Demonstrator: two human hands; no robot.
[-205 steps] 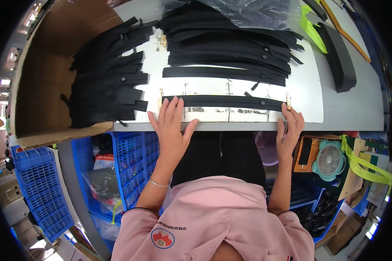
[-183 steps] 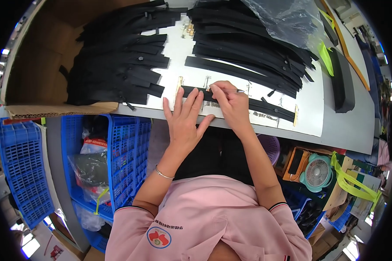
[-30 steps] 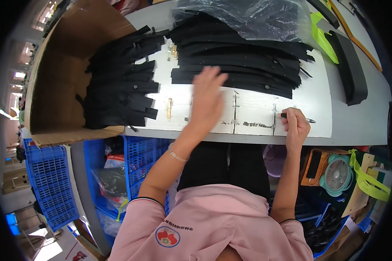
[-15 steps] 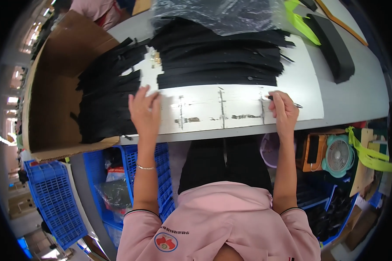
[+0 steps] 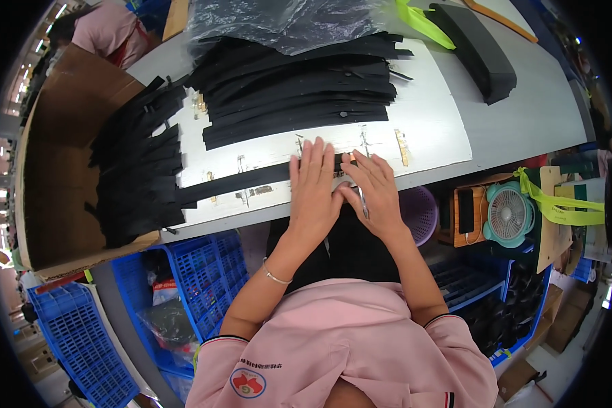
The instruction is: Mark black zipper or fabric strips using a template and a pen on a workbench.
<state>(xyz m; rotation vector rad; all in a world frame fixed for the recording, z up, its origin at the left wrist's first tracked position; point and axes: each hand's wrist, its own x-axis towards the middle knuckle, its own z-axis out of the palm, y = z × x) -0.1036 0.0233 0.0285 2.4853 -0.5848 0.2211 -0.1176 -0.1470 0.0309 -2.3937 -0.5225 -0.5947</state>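
Note:
A single black fabric strip (image 5: 251, 179) runs along the near part of a white board (image 5: 435, 109). My left hand (image 5: 314, 190) lies on the strip's right portion, fingers stretched out flat. Close beside it, my right hand (image 5: 379, 197) is closed round a slim silver pen (image 5: 364, 206) and rests at the strip's right end, which the hands partly hide. The two thumbs nearly meet. Beyond my hands, a stack of black strips (image 5: 296, 92) covers the far part of the board. More black strips (image 5: 139, 170) lie at the left, reaching into a cardboard box.
The open cardboard box (image 5: 58, 102) stands at the table's left end. A clear plastic bag (image 5: 285, 24) covers the stack's far edge. Farther right are a yellow-green ribbon (image 5: 425, 26) and a long black block (image 5: 474, 54). Blue crates (image 5: 81, 333), a purple basket (image 5: 420, 216) and a fan (image 5: 511, 212) sit below table height.
A black strip now lies across the marked near area of the board. My left hand has moved right onto it; my right hand has come left with the pen. The view has shifted.

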